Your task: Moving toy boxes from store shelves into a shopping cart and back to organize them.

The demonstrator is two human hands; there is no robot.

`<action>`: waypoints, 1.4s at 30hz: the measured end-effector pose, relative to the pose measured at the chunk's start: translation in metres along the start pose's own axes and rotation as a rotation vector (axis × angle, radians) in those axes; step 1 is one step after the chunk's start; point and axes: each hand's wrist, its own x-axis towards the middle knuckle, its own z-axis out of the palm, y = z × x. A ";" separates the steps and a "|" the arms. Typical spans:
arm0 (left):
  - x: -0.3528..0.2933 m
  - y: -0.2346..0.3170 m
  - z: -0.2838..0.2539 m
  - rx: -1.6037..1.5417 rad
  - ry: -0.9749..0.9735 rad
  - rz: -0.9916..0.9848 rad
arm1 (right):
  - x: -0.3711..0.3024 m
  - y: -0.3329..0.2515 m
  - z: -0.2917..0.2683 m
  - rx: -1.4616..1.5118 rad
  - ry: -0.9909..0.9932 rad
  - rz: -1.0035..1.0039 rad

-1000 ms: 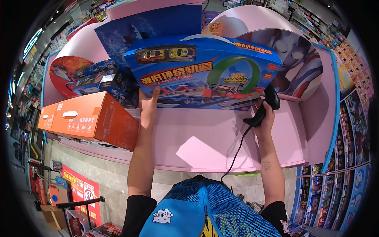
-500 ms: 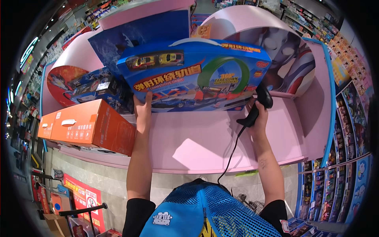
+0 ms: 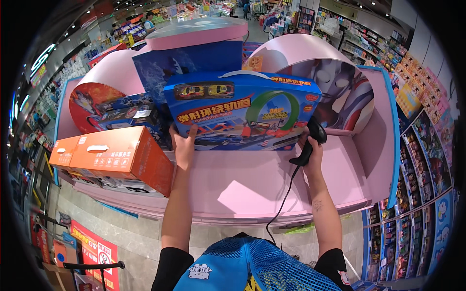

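Observation:
A big blue boxed toy car track set [image 3: 218, 127], with a white handle on top and two small cars behind a window, is held up over a pink display stand [image 3: 242, 191]. My left hand [image 3: 184, 148] grips its lower left corner, thumb on the front face. In my right hand [image 3: 313, 157] is a black handheld barcode scanner [image 3: 316, 130], its cord running down toward my body. The fingers of that hand are partly hidden behind the scanner, beside the box's lower right corner. I cannot tell whether they also support the box.
Orange toy boxes [image 3: 109, 157] stand at the stand's left front, with dark blue boxes [image 3: 138, 116] behind them. A blue panel [image 3: 194, 60] and curved pink arches [image 3: 296, 51] rise at the back. Shelves of small packages [image 3: 412, 189] line the right side.
The view has tilted up and shows more of the shop behind. The track set box looks slightly smaller and sits lower in the picture. Both hands keep their holds.

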 end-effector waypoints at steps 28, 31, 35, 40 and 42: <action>-0.052 0.074 0.007 0.006 -0.301 0.451 | -0.292 -0.089 0.001 -0.312 0.176 0.048; -0.047 0.071 -0.002 0.072 -0.292 0.559 | -0.316 -0.097 -0.004 -0.412 0.185 0.057; -0.065 0.093 0.001 0.046 -0.389 0.615 | -0.350 -0.105 -0.030 -0.587 0.260 -0.027; -0.090 0.100 0.016 0.099 -0.580 0.663 | -0.400 -0.123 -0.071 -0.739 0.403 -0.097; -0.125 0.116 0.028 0.055 -0.637 0.656 | -0.424 -0.130 -0.090 -0.765 0.457 -0.129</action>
